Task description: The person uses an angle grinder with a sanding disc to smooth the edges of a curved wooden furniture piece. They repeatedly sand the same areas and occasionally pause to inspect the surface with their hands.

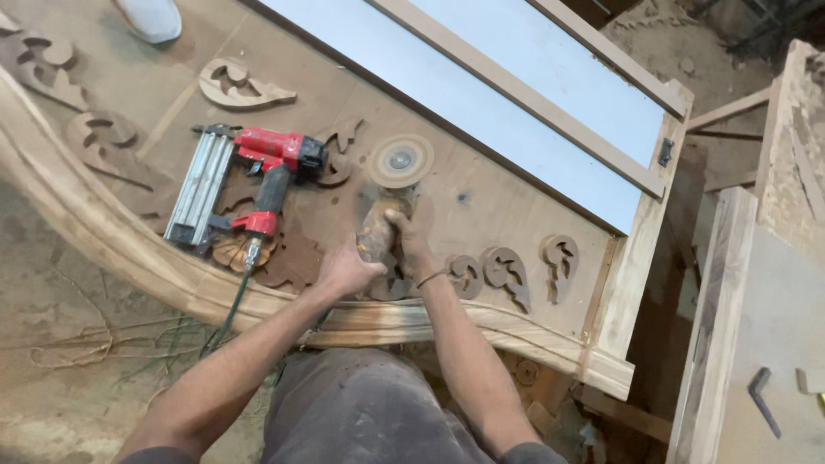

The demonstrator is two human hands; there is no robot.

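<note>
Both my left hand (pixel 344 273) and right hand (pixel 411 236) have fingers wrapped around a dusty angle grinder (pixel 382 225), disc on the wooden surface (pixel 498 210), just right of a red nail gun (pixel 249 185).

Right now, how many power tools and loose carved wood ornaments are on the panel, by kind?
Grinder, held in both hands: 1
Nail gun: 1
Carved ornaments clearly visible, such as the scroll and the leaf: about 7, others partly hidden
Total: about 9
</note>
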